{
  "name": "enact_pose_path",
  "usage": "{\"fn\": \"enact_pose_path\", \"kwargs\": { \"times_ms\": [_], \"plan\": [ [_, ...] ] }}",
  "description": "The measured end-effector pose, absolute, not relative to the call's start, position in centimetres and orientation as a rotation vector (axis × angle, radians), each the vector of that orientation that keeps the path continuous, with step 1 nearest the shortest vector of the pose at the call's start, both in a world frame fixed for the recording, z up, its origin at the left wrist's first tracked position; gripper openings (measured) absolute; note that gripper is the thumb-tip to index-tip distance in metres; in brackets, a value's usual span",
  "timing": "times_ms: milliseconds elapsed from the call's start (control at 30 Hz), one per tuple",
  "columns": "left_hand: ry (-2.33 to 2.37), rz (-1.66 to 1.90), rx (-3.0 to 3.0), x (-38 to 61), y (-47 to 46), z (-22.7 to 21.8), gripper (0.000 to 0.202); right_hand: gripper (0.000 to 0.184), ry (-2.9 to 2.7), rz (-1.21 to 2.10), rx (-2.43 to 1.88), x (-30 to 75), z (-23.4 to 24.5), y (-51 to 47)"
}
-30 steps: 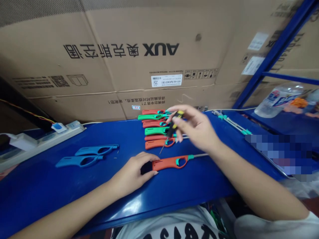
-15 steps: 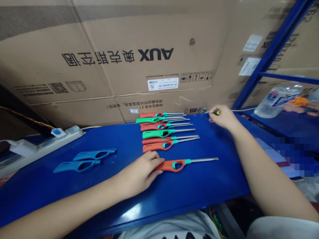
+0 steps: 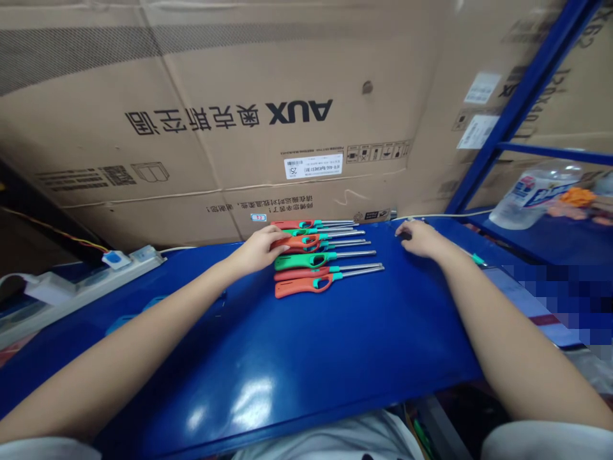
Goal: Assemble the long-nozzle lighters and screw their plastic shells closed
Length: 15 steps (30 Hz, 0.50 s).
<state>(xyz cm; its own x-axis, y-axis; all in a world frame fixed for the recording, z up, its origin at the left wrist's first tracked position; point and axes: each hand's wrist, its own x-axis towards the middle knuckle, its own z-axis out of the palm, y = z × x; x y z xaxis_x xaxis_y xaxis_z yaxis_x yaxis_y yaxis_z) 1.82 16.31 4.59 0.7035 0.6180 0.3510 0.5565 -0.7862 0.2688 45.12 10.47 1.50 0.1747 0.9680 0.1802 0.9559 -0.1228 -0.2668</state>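
Note:
My left hand [image 3: 261, 249] grips the handle of an orange gas lighter [image 3: 302, 243] with a teal trigger, over a row of lighters. That row holds several orange, red and green long-necked lighters, their metal tubes pointing right; a green lighter [image 3: 301, 260] and an orange lighter [image 3: 301, 286] are nearest me. At the back right of the blue table [image 3: 325, 358], my right hand [image 3: 420, 239] is closed with curled fingers; what they hold is hidden. Two blue handle shells [image 3: 121, 323] are partly covered by my left forearm.
A large cardboard box [image 3: 230, 64] stands behind the table. A white power strip [image 3: 105, 278] with plugs is on the left. On the right are a blue shelf frame [image 3: 514, 102], a clear plastic bottle [image 3: 520, 198] and a thin teal-tipped item [image 3: 477, 259] beside my forearm.
My left hand has carried the orange lighter from the front of the table back onto the row. The black-and-yellow tool seen in my right hand no longer shows clearly.

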Motion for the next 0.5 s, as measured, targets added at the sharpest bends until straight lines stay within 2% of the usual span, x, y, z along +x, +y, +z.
{"fn": "enact_pose_path", "kwargs": {
  "times_ms": [133,500],
  "plan": [
    [0.955,0.635,2.796,2.4,17.3,3.9,0.031,0.031,-1.893,0.052,-2.155,45.0,1.1,10.6],
    [1.040,0.847,2.837,1.2,13.8,6.1,0.038,0.010,-1.864,-0.107,-2.060,43.4,1.5,9.8]
  ]
}}
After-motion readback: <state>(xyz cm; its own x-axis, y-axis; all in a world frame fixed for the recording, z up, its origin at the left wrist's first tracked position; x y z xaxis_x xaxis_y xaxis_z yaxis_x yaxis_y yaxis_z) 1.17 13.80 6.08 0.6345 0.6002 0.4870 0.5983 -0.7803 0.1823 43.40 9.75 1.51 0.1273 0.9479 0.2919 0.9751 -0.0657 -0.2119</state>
